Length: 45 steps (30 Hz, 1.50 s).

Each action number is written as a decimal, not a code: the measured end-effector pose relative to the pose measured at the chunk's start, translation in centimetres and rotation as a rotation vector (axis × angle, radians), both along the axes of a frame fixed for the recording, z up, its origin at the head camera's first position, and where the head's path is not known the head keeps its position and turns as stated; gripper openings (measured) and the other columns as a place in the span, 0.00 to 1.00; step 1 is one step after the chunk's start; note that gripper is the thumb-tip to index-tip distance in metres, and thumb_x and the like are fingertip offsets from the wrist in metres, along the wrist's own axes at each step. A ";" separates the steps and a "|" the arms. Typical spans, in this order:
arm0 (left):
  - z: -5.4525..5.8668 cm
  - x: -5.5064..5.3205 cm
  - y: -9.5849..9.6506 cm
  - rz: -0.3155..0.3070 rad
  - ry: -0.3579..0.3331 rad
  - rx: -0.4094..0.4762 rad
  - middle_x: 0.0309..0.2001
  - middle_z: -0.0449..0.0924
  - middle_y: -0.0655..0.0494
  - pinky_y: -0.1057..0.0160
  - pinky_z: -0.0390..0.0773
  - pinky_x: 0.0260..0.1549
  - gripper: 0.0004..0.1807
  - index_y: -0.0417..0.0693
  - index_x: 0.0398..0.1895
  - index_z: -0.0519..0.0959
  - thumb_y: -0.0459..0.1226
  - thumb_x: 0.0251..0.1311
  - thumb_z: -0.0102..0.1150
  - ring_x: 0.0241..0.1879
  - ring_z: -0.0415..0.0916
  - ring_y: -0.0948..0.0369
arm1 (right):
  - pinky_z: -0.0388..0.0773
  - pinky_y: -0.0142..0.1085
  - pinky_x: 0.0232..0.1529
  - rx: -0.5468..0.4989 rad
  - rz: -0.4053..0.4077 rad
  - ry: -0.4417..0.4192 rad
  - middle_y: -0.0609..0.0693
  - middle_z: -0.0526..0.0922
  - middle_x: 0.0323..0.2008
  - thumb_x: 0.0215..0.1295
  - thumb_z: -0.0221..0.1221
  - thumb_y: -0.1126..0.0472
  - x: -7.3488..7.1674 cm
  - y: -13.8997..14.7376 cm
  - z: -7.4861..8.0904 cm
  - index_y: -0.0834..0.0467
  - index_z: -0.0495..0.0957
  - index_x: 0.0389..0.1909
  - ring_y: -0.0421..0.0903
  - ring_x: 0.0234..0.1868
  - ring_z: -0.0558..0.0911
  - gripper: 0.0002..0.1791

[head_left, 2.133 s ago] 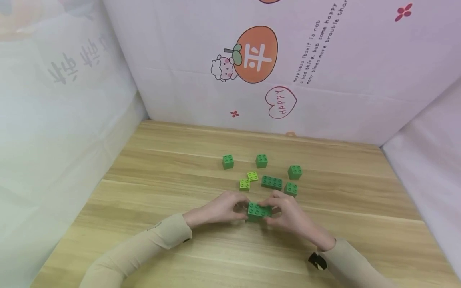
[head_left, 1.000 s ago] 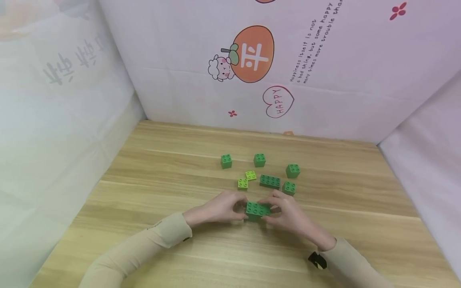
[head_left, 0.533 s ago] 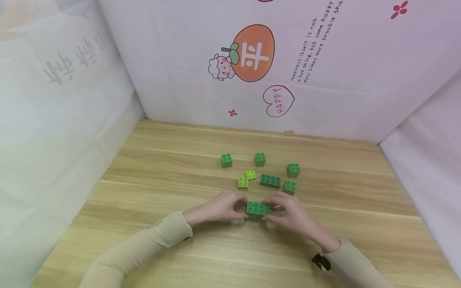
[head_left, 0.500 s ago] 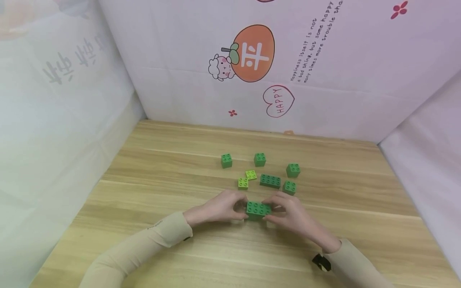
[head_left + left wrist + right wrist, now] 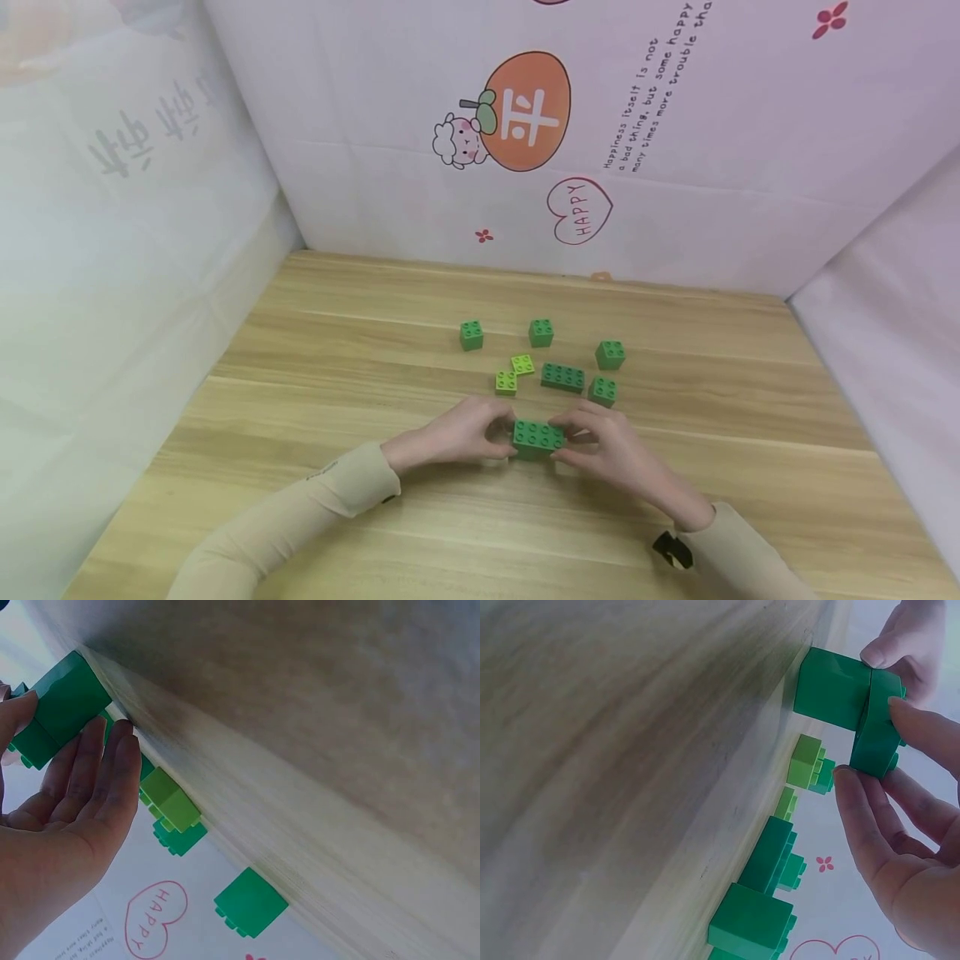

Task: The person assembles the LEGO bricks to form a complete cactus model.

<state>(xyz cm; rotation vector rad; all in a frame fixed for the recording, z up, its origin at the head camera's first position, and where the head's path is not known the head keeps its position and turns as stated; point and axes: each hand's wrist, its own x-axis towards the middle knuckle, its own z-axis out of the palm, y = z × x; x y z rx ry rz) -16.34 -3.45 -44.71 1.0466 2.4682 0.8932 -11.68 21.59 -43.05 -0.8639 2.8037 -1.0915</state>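
A long green building brick (image 5: 538,435) sits on top of a green square building brick (image 5: 831,688), overhanging it toward my right hand in the right wrist view. My left hand (image 5: 471,428) holds the left end of this pair between thumb and fingers; its thumb lies near the seam. My right hand (image 5: 611,450) pinches the long brick's overhanging end, thumb on one side and fingertips on the other. From the head, all of the long brick's top studs show. The square brick's far side is hidden.
Behind the hands on the wooden table (image 5: 337,333) lie a dark green long brick (image 5: 562,377), two lime bricks (image 5: 506,383) and several green square bricks (image 5: 603,392). One of these is close to my right fingers. A printed cloth wall (image 5: 420,208) stands at the back.
My right hand has slid slightly rightward along the long brick, uncovering studs at its right end. The left hand and the loose bricks keep their places.
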 end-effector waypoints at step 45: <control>0.9 -3.7 -0.8 0.156 -0.022 0.098 0.53 0.84 0.48 0.61 0.83 0.53 0.18 0.41 0.54 0.79 0.36 0.61 0.65 0.51 0.82 0.56 | 0.87 0.34 0.45 -0.013 -0.040 -0.036 0.54 0.86 0.46 0.51 0.72 0.64 0.2 0.0 0.0 0.59 0.82 0.46 0.49 0.43 0.87 0.19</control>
